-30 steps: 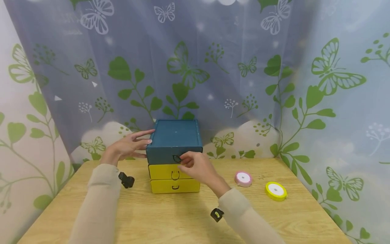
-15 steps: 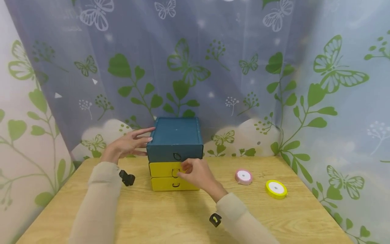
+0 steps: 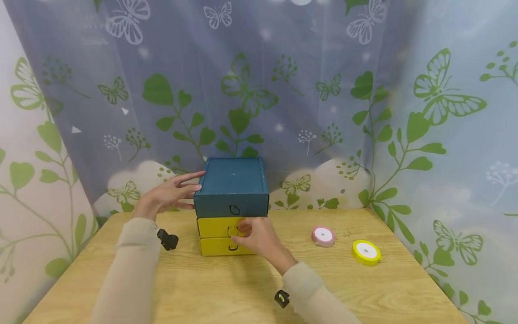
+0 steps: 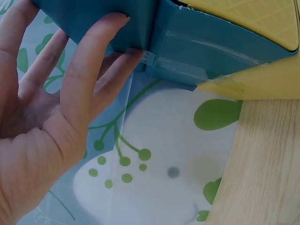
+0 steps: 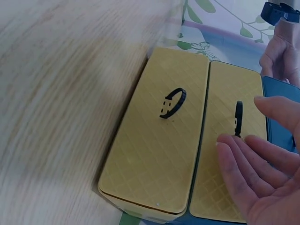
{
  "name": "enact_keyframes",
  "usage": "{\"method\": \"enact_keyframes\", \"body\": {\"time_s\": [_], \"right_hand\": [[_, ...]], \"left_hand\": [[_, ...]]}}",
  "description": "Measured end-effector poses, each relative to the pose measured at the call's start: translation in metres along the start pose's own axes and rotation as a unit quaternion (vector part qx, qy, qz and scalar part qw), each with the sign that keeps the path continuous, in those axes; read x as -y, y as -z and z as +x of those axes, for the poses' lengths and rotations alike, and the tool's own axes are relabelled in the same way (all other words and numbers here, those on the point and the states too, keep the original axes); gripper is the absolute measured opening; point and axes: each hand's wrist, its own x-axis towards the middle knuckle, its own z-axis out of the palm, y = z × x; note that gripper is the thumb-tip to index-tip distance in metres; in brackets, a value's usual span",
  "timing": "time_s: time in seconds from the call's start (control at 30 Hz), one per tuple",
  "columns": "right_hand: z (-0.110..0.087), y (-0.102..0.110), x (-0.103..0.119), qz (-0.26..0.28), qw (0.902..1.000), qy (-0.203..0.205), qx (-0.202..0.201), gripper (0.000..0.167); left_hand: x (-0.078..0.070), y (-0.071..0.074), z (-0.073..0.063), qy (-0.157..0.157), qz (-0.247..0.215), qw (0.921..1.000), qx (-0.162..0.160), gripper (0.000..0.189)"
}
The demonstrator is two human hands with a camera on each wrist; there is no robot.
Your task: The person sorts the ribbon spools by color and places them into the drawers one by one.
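Observation:
A small drawer cabinet (image 3: 232, 176) has a blue top drawer (image 3: 212, 205) over two yellow drawers, each with a thin black loop handle. My left hand (image 3: 167, 194) lies spread against its left side; in the left wrist view its fingers (image 4: 79, 70) touch the blue wall. In front of the middle yellow drawer (image 3: 210, 227) is my right hand (image 3: 261, 238). In the right wrist view its fingertips are at one end of the middle handle (image 5: 239, 115), thumb (image 5: 276, 110) apart from them. The bottom drawer's handle (image 5: 177, 103) stands out untouched. All drawers look closed.
A pink-edged ribbon spool (image 3: 323, 236) and a yellow-edged ribbon spool (image 3: 366, 252) lie right of the cabinet on the wooden table (image 3: 218, 288). A leaf-and-butterfly curtain (image 3: 303, 108) hangs close behind the cabinet.
My right hand has moved down from the blue drawer's handle to the middle yellow drawer's handle. The left hand stays on the cabinet's side.

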Motion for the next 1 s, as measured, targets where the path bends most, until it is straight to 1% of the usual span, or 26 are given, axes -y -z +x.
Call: {"method": "enact_keyframes", "body": {"time_s": [0.2,0.33,0.47,0.63,0.7,1.0], "right_hand": [[-0.001,-0.005,0.0,0.008,0.9999,0.006,-0.001,0.036],[0.0,-0.008,0.0,0.015,0.9999,0.003,-0.006,0.034],[0.001,-0.012,0.0,0.017,0.9996,-0.006,-0.02,0.032],[0.002,-0.017,-0.001,0.017,0.9985,-0.026,-0.046,0.029],[0.002,-0.019,-0.001,0.019,0.9981,-0.028,-0.053,0.028],[0.002,-0.019,-0.003,0.026,0.9973,0.002,-0.069,0.019]], "left_hand": [[0.0,0.0,0.0,0.001,-0.004,1.0,-0.004,0.072],[0.0,0.0,0.0,0.0,-0.006,1.0,-0.001,0.073],[-0.001,0.0,-0.001,0.0,-0.006,1.0,0.0,0.074],[-0.001,-0.001,0.0,0.0,-0.008,1.0,0.001,0.074],[-0.001,0.0,0.0,0.0,-0.008,1.0,0.001,0.074],[-0.001,-0.001,0.0,0.0,-0.008,1.0,0.001,0.072]]}}
